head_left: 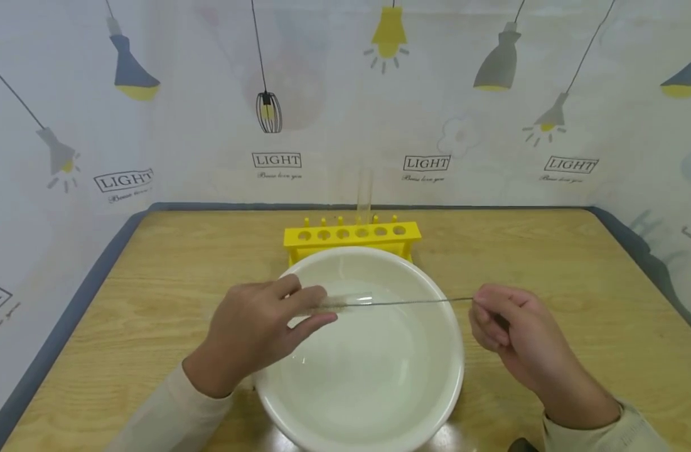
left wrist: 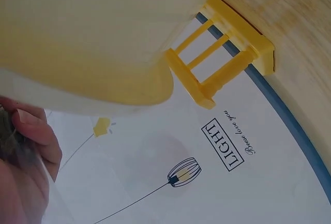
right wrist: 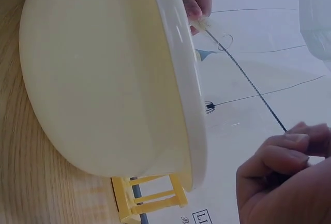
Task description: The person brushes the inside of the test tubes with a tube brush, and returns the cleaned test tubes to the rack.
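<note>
Over the white basin, my left hand grips a clear glass test tube lying nearly level, its open end toward the right. A test tube brush with a thin twisted wire handle runs into that open end. My right hand pinches the far end of the wire beyond the basin's right rim. In the right wrist view, the pale bristles show inside the tube beside the left fingers, and the dark wire slants down to the right hand. Water appears to lie in the basin.
Behind the basin stands a yellow test tube rack with a row of holes; one clear test tube stands upright in it. A wooden table carries everything. A lamp-patterned sheet hangs along the back and sides. A dark object shows at the bottom edge.
</note>
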`<state>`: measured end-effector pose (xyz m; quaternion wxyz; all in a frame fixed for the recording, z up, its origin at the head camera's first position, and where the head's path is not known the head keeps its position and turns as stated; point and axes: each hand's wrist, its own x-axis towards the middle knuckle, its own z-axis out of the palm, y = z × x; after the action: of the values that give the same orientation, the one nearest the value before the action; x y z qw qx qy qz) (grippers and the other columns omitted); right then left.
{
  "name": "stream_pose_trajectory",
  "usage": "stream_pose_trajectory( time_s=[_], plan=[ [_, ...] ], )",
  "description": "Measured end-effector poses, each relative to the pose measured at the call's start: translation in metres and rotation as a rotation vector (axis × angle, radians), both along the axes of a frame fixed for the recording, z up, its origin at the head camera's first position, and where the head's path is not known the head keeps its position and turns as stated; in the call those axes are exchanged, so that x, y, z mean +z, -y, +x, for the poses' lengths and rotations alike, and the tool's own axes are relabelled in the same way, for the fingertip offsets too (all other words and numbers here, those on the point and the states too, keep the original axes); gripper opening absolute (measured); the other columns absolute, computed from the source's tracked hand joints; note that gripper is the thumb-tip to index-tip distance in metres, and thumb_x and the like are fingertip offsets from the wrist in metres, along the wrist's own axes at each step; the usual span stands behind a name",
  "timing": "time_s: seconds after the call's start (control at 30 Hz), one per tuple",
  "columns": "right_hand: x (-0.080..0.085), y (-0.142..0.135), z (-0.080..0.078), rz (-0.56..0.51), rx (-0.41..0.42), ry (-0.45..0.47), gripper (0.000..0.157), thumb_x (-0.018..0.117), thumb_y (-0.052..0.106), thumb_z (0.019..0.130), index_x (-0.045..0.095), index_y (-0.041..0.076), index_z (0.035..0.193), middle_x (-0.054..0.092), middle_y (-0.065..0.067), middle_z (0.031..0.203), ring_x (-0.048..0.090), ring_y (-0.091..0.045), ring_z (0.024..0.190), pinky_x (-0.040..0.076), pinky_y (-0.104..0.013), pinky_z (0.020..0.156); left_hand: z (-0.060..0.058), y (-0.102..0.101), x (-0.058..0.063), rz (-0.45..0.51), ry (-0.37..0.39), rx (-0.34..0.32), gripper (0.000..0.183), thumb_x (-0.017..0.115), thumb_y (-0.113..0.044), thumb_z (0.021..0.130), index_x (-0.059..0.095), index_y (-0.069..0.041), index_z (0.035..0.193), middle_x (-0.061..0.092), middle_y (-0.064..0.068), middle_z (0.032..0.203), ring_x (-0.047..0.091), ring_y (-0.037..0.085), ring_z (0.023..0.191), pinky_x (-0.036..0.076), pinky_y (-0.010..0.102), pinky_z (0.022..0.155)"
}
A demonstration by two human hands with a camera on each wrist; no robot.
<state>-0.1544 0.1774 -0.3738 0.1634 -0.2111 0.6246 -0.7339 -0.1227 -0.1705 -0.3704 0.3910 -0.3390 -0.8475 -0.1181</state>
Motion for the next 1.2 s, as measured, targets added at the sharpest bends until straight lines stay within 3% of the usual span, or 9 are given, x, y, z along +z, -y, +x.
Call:
stream_pose_trajectory(
  time_s=[0.17,0.37,0.53,0.77,0.87,1.03,1.2],
  plan=[
    [-0.005,-0.003,-0.002,0.018,0.029,-0.076,0.036,0.032,0.001,0.108,0.056,0.008,0.082,0.035,-0.007,0.063,0.026,-0.026,0.054,0.02,-0.037,0.045,-0.001,0.005,0.002,-0.016,0.043,0.032,0.043,0.044,-0.053,0.104,0.066,-0.021,0.087,0.046,-0.008,0.058,0.031,0.003,0.042,0.019,0.017,0.039],
    [-0.007,-0.003,-0.001,0.056,0.018,-0.327,0.032,0.033,-0.011,0.103,0.061,-0.001,0.093,0.061,0.002,0.078,0.047,-0.019,0.063,0.033,-0.034,0.046,-0.003,0.008,0.004,-0.014,0.068,-0.008,0.046,0.041,-0.052,0.105,0.065,-0.019,0.084,0.054,-0.011,0.056,0.031,0.0,0.043,0.017,0.015,0.04],
    [-0.005,-0.006,-0.003,0.085,-0.003,-0.545,0.032,0.037,-0.02,0.098,0.066,-0.006,0.099,0.071,0.001,0.087,0.053,-0.014,0.067,0.041,-0.029,0.051,-0.004,0.011,0.004,-0.006,0.117,-0.051,0.047,0.04,-0.051,0.105,0.064,-0.019,0.081,0.059,-0.013,0.058,0.032,-0.003,0.043,0.018,0.014,0.04],
    [-0.007,-0.013,-0.012,0.157,0.008,-0.671,0.035,0.043,-0.024,0.093,0.069,-0.005,0.107,0.075,0.001,0.096,0.058,-0.008,0.073,0.044,-0.025,0.054,-0.002,0.015,0.006,-0.005,0.202,-0.055,0.048,0.038,-0.053,0.105,0.057,-0.023,0.073,0.037,-0.016,0.051,0.023,-0.005,0.046,0.018,0.013,0.042],
    [-0.01,-0.014,-0.016,0.148,0.032,-0.703,0.037,0.044,-0.026,0.091,0.07,-0.004,0.108,0.075,-0.001,0.098,0.058,-0.007,0.072,0.043,-0.025,0.053,0.001,0.018,0.007,-0.008,0.316,-0.041,0.044,0.043,-0.052,0.105,0.054,-0.025,0.071,0.032,-0.017,0.051,0.023,-0.006,0.047,0.019,0.013,0.044],
    [-0.011,-0.014,-0.022,0.153,0.039,-0.767,0.037,0.049,-0.025,0.09,0.07,-0.002,0.108,0.075,-0.001,0.1,0.063,-0.007,0.082,0.045,-0.024,0.055,0.003,0.022,0.011,-0.011,0.619,0.012,0.037,0.056,-0.043,0.101,0.05,-0.026,0.069,0.026,-0.018,0.054,0.026,-0.005,0.048,0.027,0.016,0.046],
    [-0.014,-0.017,-0.025,0.146,0.044,-0.767,0.036,0.048,-0.024,0.091,0.071,-0.001,0.107,0.074,-0.001,0.1,0.064,-0.008,0.086,0.045,-0.024,0.057,0.005,0.021,0.013,0.016,0.902,-0.001,0.038,0.049,-0.045,0.104,0.054,-0.027,0.071,0.034,-0.018,0.055,0.035,-0.003,0.051,0.037,0.019,0.052]
  ],
)
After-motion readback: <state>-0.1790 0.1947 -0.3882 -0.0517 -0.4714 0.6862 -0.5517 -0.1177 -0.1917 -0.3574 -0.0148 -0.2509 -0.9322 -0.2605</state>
